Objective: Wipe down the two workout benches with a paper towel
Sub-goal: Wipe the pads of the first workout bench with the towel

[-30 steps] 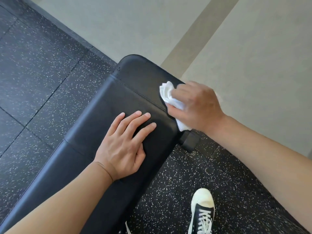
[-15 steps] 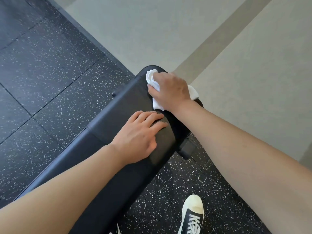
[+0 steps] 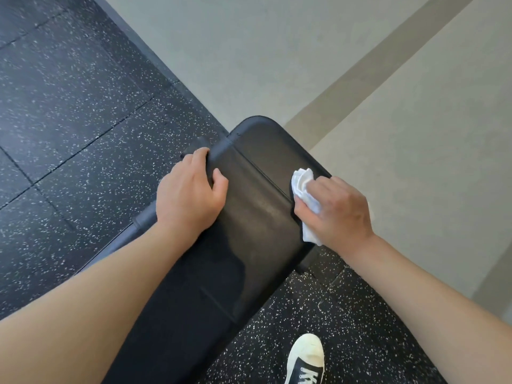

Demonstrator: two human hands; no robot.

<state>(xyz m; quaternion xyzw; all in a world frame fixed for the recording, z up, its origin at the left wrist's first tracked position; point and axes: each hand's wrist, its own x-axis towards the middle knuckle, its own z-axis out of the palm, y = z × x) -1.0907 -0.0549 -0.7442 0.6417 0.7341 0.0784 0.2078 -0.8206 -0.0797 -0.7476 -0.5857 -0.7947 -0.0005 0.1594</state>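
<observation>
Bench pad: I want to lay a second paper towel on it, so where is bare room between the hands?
Free: the strip of bench pad between the left hand and the right hand, and the rounded far end beyond the seam. Crowded: the right edge, where the paper towel is held, and the left edge, which the fingers grip.

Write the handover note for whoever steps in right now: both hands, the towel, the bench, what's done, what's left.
Left hand: grips the left edge of the black bench, fingers curled over the side, thumb on top.
Right hand: holds the crumpled paper towel against the bench's right edge, near its far end.
Done: cannot tell how much of the pad is wiped.
Left: finish this bench; the second one is out of view.
</observation>
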